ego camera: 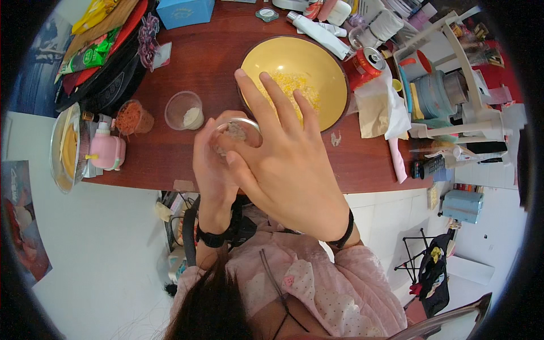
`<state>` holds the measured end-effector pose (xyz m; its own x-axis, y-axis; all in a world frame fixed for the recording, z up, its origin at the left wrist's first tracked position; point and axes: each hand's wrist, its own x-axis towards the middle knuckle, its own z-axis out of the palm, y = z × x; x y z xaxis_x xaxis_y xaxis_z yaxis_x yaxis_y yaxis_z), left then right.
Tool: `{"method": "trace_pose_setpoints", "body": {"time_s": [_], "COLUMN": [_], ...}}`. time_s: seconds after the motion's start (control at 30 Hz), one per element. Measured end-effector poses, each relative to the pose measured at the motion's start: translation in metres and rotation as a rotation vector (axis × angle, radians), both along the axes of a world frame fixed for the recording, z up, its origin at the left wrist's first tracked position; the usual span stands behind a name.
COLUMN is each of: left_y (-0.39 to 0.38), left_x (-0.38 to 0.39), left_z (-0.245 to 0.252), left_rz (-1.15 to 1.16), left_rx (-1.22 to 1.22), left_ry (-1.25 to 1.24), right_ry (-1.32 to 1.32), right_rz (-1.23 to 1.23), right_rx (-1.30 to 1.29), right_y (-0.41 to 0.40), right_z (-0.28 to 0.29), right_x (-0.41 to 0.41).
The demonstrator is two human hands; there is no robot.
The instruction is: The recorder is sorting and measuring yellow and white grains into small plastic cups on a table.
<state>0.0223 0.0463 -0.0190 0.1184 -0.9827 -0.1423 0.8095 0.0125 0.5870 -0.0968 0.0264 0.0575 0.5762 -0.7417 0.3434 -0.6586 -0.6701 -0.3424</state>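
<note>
My left hand point(214, 170) is wrapped around a clear plastic cup point(255, 124), tilted towards me, with a greyish-brown clump point(235, 132) inside. The index finger of my right hand point(289, 165) reaches into that cup; its other fingers spread out past the cup. Beyond them stands a yellow bowl point(329, 80) with a dark rim, holding loose yellow and whitish bits point(297, 87), partly hidden by my fingers. Left of my hands is another clear cup point(176, 106) with white powder point(192, 119) in it. A small grey-brown scrap point(335, 139) lies on the wooden table point(204, 51).
At the left are a cup of orange shreds point(132, 118), a pink bottle point(108, 146) and a foil tray point(63, 182). A red drink can point(365, 63), paper napkins point(378, 106) and a white tube point(321, 36) crowd the bowl's right side. A white shelf rack point(463, 63) stands further right.
</note>
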Motion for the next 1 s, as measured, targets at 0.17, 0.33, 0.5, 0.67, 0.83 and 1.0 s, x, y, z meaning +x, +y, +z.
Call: {"method": "trace_pose_setpoints", "body": {"time_s": [0.17, 0.33, 0.5, 0.67, 0.83, 1.0], "left_y": [-0.0006, -0.0004, -0.0007, -0.0010, -0.0010, -0.0016], "left_x": [-0.0010, -0.0009, 0.0036, 0.0040, 0.0026, 0.0058], "left_z": [-0.0002, 0.0006, -0.0001, 0.0008, 0.0031, -0.0014], "left_rz": [-0.011, -0.024, -0.041, -0.065, -0.081, -0.139], "left_rx": [-0.001, -0.006, -0.013, -0.020, -0.028, -0.071], "left_ry": [0.011, 0.029, 0.063, 0.107, 0.162, 0.197], "right_ry": [-0.017, -0.008, -0.012, -0.028, -0.012, 0.010], "right_rz": [0.001, 0.001, 0.021, 0.035, 0.040, 0.035], "right_rx": [0.002, 0.000, 0.005, 0.001, -0.016, -0.025], "right_y": [0.0000, 0.0008, 0.0000, 0.0004, 0.0004, 0.0000], "right_z": [-0.0025, -0.0047, -0.0033, -0.0032, -0.0061, -0.0100], "right_x": [0.0006, 0.0003, -0.0010, -0.0019, -0.0020, -0.0022]}}
